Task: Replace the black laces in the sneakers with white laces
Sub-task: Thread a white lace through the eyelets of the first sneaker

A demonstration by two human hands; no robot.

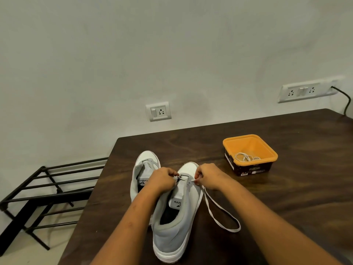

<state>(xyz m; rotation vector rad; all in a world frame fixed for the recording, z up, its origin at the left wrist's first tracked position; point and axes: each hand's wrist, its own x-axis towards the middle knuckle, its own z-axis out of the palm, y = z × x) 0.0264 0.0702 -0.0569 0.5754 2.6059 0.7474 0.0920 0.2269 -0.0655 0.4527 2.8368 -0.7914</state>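
In the head view, my left grip [162,178] and my right grip [207,175] are at the front eyelets of the nearer sneaker [177,226] on the tabletop [286,188]. The right one pinches the white lace [219,217]; the left, it seems, pinches its other end. No black laces are visible, so I judge removal is done. Lacing is only starting: the other sneaker [145,169] is bare, and a second lace [246,157] waits in the orange box [227,145].

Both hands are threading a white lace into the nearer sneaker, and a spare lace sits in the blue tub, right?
No: the head view shows the tub is orange, not blue. The rest holds: left hand and right hand thread a white lace into the nearer sneaker, and a spare lace sits in the tub.
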